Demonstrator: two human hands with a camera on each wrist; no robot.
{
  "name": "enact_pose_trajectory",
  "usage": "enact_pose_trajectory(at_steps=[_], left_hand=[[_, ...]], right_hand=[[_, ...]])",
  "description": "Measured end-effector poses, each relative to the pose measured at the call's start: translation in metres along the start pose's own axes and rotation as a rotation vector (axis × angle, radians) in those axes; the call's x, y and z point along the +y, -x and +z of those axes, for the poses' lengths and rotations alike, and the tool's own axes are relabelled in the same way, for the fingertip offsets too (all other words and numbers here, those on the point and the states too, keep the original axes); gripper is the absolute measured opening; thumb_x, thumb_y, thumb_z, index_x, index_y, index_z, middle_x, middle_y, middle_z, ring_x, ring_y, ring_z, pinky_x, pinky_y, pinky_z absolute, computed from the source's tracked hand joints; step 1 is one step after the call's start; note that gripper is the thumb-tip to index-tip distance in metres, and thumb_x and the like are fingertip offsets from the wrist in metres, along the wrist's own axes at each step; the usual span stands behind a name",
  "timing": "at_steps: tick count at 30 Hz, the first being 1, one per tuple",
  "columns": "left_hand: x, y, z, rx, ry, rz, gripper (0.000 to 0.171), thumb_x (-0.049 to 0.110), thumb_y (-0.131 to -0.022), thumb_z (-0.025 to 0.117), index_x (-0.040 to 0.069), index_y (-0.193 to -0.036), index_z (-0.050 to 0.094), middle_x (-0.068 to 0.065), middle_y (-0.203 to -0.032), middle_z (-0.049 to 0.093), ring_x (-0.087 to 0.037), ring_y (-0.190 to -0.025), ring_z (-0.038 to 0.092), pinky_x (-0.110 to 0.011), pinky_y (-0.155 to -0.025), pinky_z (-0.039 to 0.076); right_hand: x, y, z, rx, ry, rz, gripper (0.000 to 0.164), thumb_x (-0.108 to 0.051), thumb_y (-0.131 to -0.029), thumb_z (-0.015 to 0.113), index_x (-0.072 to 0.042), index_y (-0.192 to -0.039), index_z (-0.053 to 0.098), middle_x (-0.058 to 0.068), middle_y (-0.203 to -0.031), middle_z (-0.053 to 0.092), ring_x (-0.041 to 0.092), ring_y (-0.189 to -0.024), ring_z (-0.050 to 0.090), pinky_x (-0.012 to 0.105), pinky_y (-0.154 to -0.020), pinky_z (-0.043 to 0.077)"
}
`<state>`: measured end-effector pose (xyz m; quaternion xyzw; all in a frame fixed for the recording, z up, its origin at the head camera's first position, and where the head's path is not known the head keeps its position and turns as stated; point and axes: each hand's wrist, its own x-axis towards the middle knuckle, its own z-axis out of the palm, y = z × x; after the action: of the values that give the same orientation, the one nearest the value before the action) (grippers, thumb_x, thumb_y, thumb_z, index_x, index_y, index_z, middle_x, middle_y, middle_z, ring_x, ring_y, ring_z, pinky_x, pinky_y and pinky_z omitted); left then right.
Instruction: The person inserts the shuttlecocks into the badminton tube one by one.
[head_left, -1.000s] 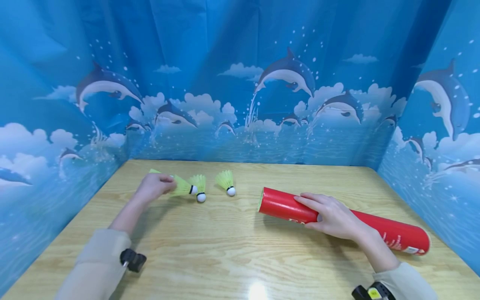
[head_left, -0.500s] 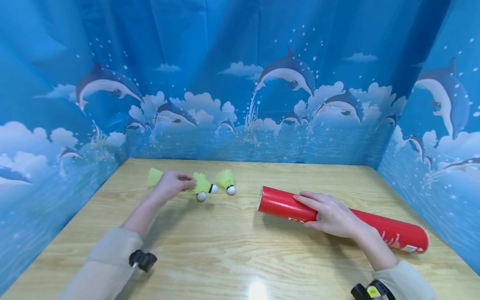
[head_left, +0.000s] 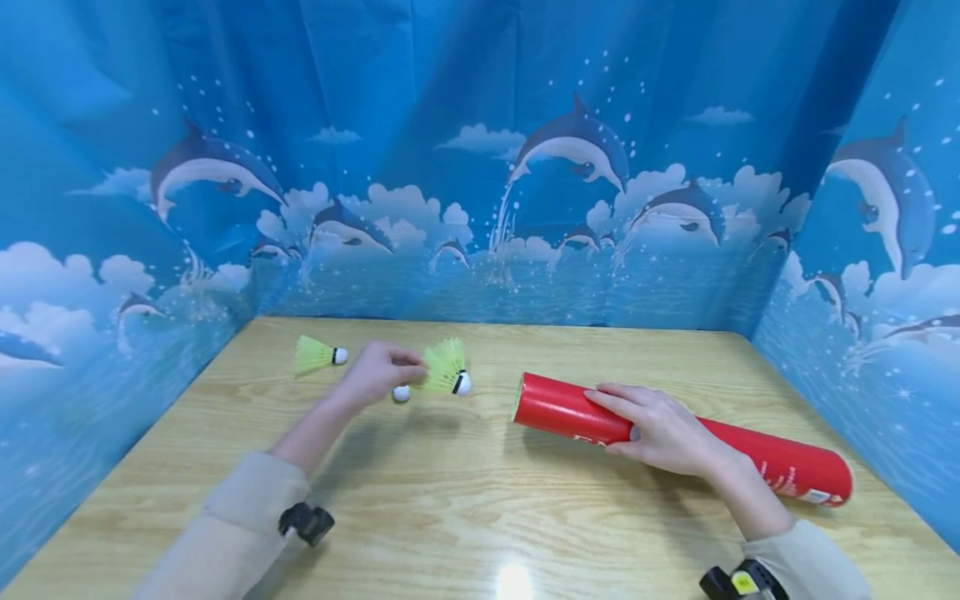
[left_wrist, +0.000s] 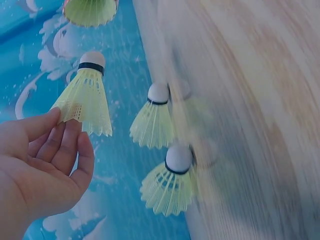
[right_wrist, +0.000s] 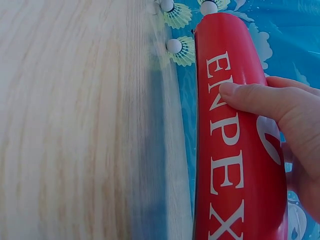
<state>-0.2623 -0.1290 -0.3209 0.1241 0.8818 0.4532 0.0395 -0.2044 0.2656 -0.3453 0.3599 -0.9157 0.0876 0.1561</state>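
My left hand (head_left: 382, 373) pinches a yellow-green shuttlecock (left_wrist: 89, 97) by the edge of its skirt, its white head pointing away from the fingers. In the head view this shuttlecock overlaps another shuttlecock (head_left: 452, 350) lying behind it. A further shuttlecock (head_left: 401, 393) is mostly hidden by the left hand, only its white head showing. Around the middle of a long red tube (head_left: 573, 410) my right hand (head_left: 663, 433) is curled, thumb along the printed side (right_wrist: 225, 135). The tube's open mouth (left_wrist: 90, 12) faces left, towards the held shuttlecock.
One more shuttlecock (head_left: 315, 356) lies at the far left of the wooden table (head_left: 450, 500). A blue curtain printed with dolphins (head_left: 480, 167) stands along the back and both sides.
My left hand has carried the held shuttlecock rightwards, past the middle shuttlecock and towards the tube. The far-left shuttlecock is now uncovered. My right hand and the tube have hardly moved.
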Motion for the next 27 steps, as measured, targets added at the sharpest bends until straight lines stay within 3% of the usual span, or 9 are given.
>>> enact_pose_trajectory(at_steps=[10,17,27], left_hand=[[0.010,-0.001,0.020,-0.043,0.006,0.040,0.020,0.012,-0.085,0.066,0.000,-0.101,0.069,-0.007,-0.088,0.068,-0.020,-0.079,0.061,-0.031,-0.065,0.051],[0.018,-0.003,0.034,-0.045,-0.003,0.039,0.021,0.013,-0.085,0.066,0.002,-0.102,0.070,-0.006,-0.091,0.069,-0.016,-0.081,0.062,-0.036,-0.074,0.052],[0.028,-0.005,0.054,-0.055,0.130,0.055,0.020,0.009,-0.082,0.068,0.001,-0.100,0.069,-0.007,-0.088,0.069,-0.016,-0.080,0.064,-0.036,-0.079,0.052]], right_hand=[[0.000,0.000,0.001,0.003,0.007,-0.013,0.080,-0.025,-0.063,0.086,-0.017,-0.134,0.050,0.010,-0.126,0.054,0.027,-0.106,0.053,0.047,-0.079,0.050],[0.000,0.000,0.002,0.015,0.011,-0.029,0.080,-0.025,-0.063,0.086,-0.016,-0.134,0.050,0.010,-0.126,0.054,0.028,-0.106,0.054,0.047,-0.078,0.050],[-0.001,0.000,0.002,0.022,0.014,-0.036,0.079,-0.026,-0.063,0.086,-0.014,-0.133,0.051,0.012,-0.125,0.054,0.029,-0.107,0.054,0.049,-0.079,0.049]])
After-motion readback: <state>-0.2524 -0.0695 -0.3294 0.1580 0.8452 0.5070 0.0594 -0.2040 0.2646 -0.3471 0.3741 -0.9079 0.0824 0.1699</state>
